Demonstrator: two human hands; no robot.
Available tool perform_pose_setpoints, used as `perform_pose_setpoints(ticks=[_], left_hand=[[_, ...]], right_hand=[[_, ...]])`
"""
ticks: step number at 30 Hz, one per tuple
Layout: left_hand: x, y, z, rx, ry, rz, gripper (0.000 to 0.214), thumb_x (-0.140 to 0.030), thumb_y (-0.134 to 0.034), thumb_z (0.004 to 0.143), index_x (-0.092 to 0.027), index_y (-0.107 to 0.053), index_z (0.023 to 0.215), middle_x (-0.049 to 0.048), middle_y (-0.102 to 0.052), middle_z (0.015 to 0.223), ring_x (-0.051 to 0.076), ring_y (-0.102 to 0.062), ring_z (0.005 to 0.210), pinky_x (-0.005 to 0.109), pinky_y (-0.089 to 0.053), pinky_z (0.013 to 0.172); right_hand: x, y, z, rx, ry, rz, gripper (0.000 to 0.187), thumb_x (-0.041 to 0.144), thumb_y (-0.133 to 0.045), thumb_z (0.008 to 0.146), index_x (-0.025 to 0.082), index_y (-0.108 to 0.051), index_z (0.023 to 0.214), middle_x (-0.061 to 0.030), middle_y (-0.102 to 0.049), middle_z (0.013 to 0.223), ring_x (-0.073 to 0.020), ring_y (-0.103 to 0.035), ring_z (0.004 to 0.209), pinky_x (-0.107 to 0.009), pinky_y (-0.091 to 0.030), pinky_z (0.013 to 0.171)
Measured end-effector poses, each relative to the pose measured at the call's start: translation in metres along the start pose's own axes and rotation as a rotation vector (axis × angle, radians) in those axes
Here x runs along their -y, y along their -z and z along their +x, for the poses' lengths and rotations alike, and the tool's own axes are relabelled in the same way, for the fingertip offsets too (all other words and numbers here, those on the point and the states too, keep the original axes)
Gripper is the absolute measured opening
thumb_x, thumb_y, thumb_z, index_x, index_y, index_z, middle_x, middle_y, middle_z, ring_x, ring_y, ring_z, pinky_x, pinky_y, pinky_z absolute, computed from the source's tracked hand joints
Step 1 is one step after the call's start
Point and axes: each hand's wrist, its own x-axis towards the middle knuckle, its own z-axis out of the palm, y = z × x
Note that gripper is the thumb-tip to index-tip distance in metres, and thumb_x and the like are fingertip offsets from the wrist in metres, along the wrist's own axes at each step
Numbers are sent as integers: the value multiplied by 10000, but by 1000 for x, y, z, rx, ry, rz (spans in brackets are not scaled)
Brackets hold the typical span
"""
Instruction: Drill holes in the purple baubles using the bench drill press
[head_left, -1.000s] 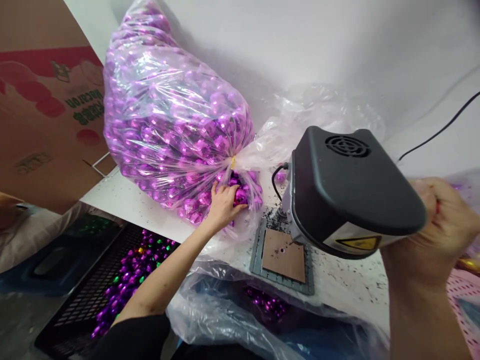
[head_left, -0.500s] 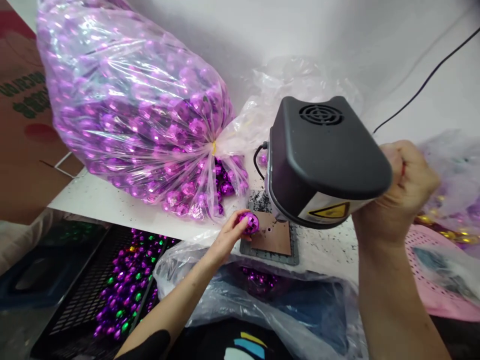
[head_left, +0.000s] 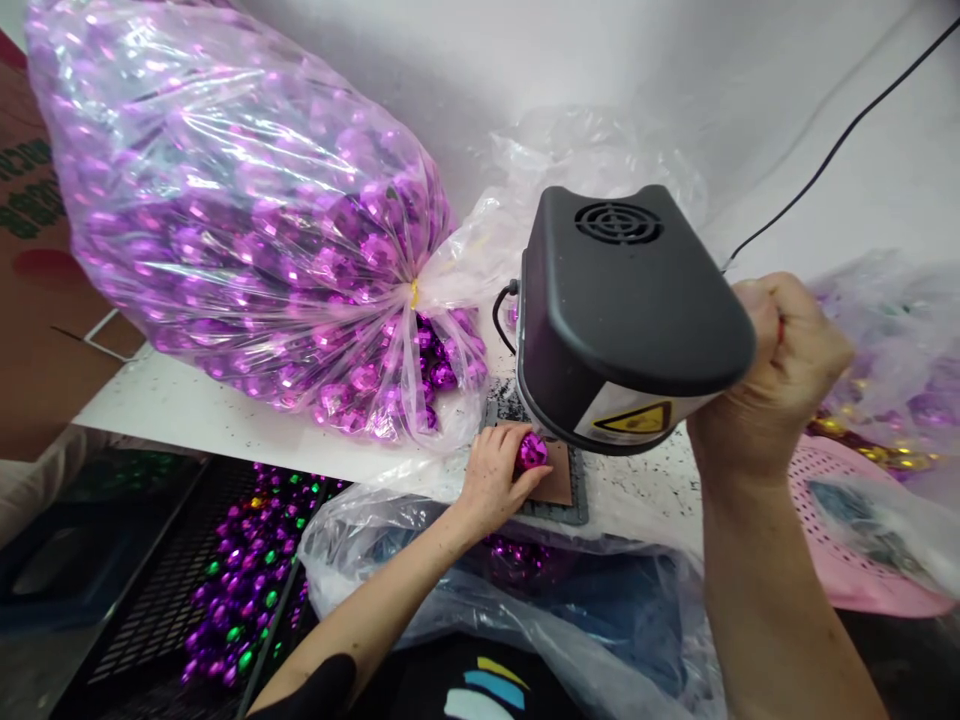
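Observation:
My left hand [head_left: 499,474] curls its fingers and thumb round a shiny purple faceted ball [head_left: 533,451]. The ball is over a brown square plate [head_left: 553,487] on a dark grey base [head_left: 577,497]. Above and to the right is a black machine [head_left: 637,290] with a round vent grille and a yellow warning label. My right hand [head_left: 787,340] is closed at the machine's right side; the part it grips is hidden behind the fingers and housing.
A tied clear bag [head_left: 247,220] of purple balls fills the left. Below it, a black crate [head_left: 142,590] holds small purple and green balls. Clear plastic [head_left: 360,540] lines the table's front edge. A pink basket [head_left: 840,500] stands right; a black cable [head_left: 840,150] runs along the wall.
My left hand has moved right with the purple ball, bringing it further over the brown plate, and its fingers have turned round the ball. My right hand stays at the machine. The whole view shifts slightly left.

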Motion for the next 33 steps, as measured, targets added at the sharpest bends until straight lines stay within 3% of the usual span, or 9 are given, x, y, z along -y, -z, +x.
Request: perform_pose_setpoints(ticks=[3, 8, 12, 16, 18, 22, 24, 29, 33], left_hand=[[-3, -10, 3, -23, 12, 57, 454, -348, -801, 814, -187, -633, 1205, 119, -660, 1214, 303, -585, 1094, 484, -468, 1012], [-1, -19, 9, -65, 93, -4, 408, -374, -794, 803, -199, -645, 1140, 91, -684, 1110, 300, -598, 1081, 536, -435, 1071], [1, -19, 10, -33, 88, -36, 370, -346, -760, 830, -220, -641, 1156, 83, -689, 1130, 296, -596, 1136, 576, -361, 1152], [1, -19, 9, 8, 104, -72, 302, -347, -754, 828, -237, -672, 1098, 84, -689, 1120, 300, -592, 1154, 556, -399, 1138], [0, -19, 10, 8, 125, -89, 284, -339, -761, 813, -237, -678, 1064, 82, -689, 1090, 301, -594, 1138, 553, -413, 1129], [-3, -18, 10, -6, 163, -129, 280, -318, -771, 785, -237, -666, 1031, 73, -681, 1069, 298, -594, 1130, 561, -409, 1141], [-4, -17, 9, -17, 172, -154, 285, -321, -786, 772, -238, -651, 1009, 68, -675, 1061, 299, -596, 1134, 563, -412, 1143], [-4, -17, 7, -32, 162, -144, 340, -327, -822, 749, -251, -598, 993, 66, -658, 1056, 303, -594, 1148, 594, -405, 1156], [-2, -20, 6, -20, 153, -116, 339, -362, -813, 764, -256, -587, 993, 75, -654, 1042, 304, -605, 1110, 605, -438, 1130]], right_hand=[[0, -1, 0, 0, 1, 2, 488, 525, -498, 977, 139, -504, 678, 61, -300, 613, -14, -286, 575, -203, -245, 538], [0, 1, 0, 15, 1, 30, 464, 485, -520, 974, 143, -499, 661, 62, -305, 599, -17, -280, 571, -196, -244, 530], [2, 11, 6, 116, -40, 46, 440, 477, -572, 945, 144, -540, 659, 58, -344, 576, -19, -295, 557, -188, -224, 497], [8, 20, 11, 230, -137, 7, 341, 419, -610, 921, 159, -612, 700, 80, -311, 517, -18, -254, 475, -198, -191, 441], [12, 23, 7, 223, -115, -50, 299, 367, -595, 927, 167, -610, 705, 81, -329, 513, -19, -274, 471, -195, -221, 450], [16, 32, -22, 55, 148, -217, 183, 234, -591, 906, 173, -622, 736, 58, -496, 613, -16, -393, 540, -181, -307, 510], [15, 38, -43, 49, 211, -220, 147, 236, -581, 902, 182, -645, 782, 34, -554, 661, -37, -460, 559, -200, -347, 515], [4, 49, -92, 121, 201, -125, 84, 188, -627, 824, 202, -627, 907, -2, -578, 735, -120, -573, 647, -260, -443, 534], [-5, 49, -114, 130, 152, -192, 60, 161, -604, 820, 188, -634, 864, -34, -594, 745, -142, -586, 683, -272, -455, 545]])
